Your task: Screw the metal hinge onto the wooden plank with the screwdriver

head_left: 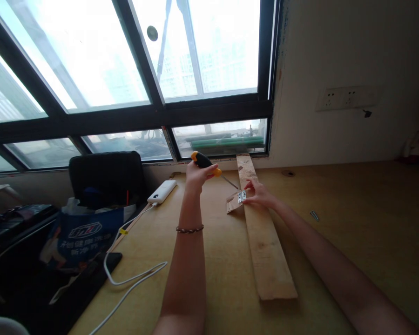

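My left hand [194,177] is wrapped round the yellow and black handle of a screwdriver [205,161]. The shaft slants down to the right, and its tip is at or close to a small silver hinge [242,196]. My right hand [259,193] pinches the hinge between thumb and fingers from the right. One side of the hinge lies over a small piece of wood [233,203], the other over a long wooden board [265,249]. The board runs from the window sill toward me on the table. Whether a screw sits under the tip is too small to tell.
Loose screws [314,215] lie on the table [349,260] to the right. At the left are a white power bank [162,191] with a white cable [136,281], a blue bag [87,237] and a black chair [106,177]. Windows and a wall with sockets [349,97] stand behind.
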`<state>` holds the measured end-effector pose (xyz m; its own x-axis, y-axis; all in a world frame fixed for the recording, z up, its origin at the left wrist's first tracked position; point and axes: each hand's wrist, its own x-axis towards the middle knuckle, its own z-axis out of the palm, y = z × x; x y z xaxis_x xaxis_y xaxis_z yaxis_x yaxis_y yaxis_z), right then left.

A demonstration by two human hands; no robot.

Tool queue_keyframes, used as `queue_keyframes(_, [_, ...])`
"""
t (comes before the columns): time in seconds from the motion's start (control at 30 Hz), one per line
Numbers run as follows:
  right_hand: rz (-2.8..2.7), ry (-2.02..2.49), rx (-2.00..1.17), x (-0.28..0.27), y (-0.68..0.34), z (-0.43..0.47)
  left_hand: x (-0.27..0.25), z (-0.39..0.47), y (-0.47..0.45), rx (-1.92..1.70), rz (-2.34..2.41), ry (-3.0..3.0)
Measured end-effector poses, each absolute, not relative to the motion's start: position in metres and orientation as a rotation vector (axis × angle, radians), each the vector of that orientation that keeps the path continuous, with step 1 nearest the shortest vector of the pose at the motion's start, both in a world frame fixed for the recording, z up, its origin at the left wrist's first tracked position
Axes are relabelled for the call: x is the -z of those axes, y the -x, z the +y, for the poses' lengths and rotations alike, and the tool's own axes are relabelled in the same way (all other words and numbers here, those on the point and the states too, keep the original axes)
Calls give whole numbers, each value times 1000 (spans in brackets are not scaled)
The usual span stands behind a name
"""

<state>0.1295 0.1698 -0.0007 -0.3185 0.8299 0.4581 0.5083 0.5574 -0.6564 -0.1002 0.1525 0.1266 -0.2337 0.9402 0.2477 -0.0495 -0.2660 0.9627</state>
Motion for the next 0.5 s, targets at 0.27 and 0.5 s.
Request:
queue_keyframes(0.27, [-1996, 1052, -604, -1, -133, 171, -128, 150, 87, -1584, 1152, -1261])
queue_keyframes(0.5, [-1993, 1063, -597, -1, -134, 171, -123, 153, 77, -1563, 1120, -1313])
